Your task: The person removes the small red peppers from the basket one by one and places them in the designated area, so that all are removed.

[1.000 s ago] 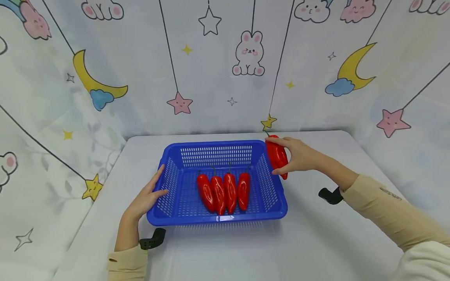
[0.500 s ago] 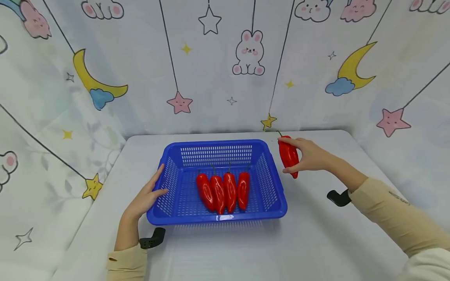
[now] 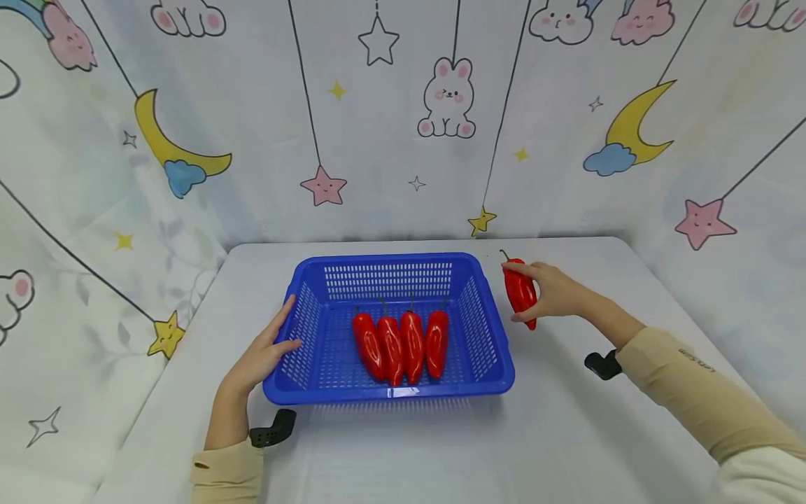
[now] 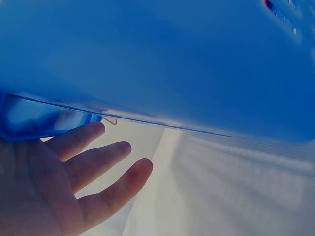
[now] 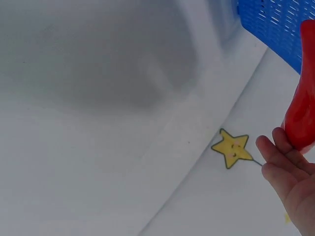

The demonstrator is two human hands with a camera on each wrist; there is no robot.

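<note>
On the worktop (image 3: 390, 455), in the head view, a blue basket (image 3: 336, 343) is standing with four red peppers (image 3: 412, 346) lying side by side inside. The left hand (image 3: 258, 357) is resting against its left rim, fingers unclenched. The right hand (image 3: 554, 290) is pinching a fifth pepper (image 3: 519, 288), tilted, just beside the right rim. In the left wrist view, three fingers are extending beside the basket. In the right wrist view, fingertips are touching the held pepper; its worktop contact is remaining indeterminable.
</note>
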